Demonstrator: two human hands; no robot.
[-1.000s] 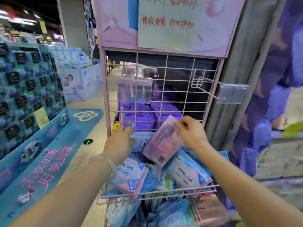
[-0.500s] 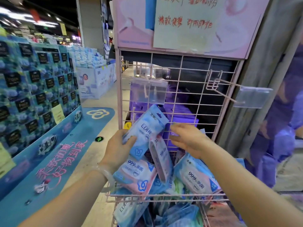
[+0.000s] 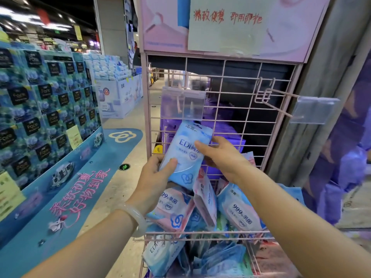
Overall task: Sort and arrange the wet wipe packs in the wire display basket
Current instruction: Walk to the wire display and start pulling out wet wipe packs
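A light blue EDI wet wipe pack (image 3: 185, 155) is held upright above the pink wire basket (image 3: 200, 233). My left hand (image 3: 154, 177) grips its lower left edge. My right hand (image 3: 222, 157) rests its fingers on the pack's right side. Below them several packs lie jumbled in the basket: a pink 99.9 pack (image 3: 170, 209) at the left, a pink pack (image 3: 204, 199) standing on edge in the middle, and a blue 99.9 pack (image 3: 239, 209) at the right. More blue packs (image 3: 218, 259) fill the basket's lower part.
The pink wire grid back panel (image 3: 241, 109) rises behind the basket, with a hook and clear tag holder (image 3: 313, 111) jutting out at right and another holder (image 3: 182, 105) at left. Purple packs (image 3: 226, 135) sit behind the grid. A blue tissue display (image 3: 40, 109) stands at left.
My left hand has lifted the blue EDI pack up out of the basket. My right hand let go of the pink pack, which now stands on edge, and moved onto the blue pack.
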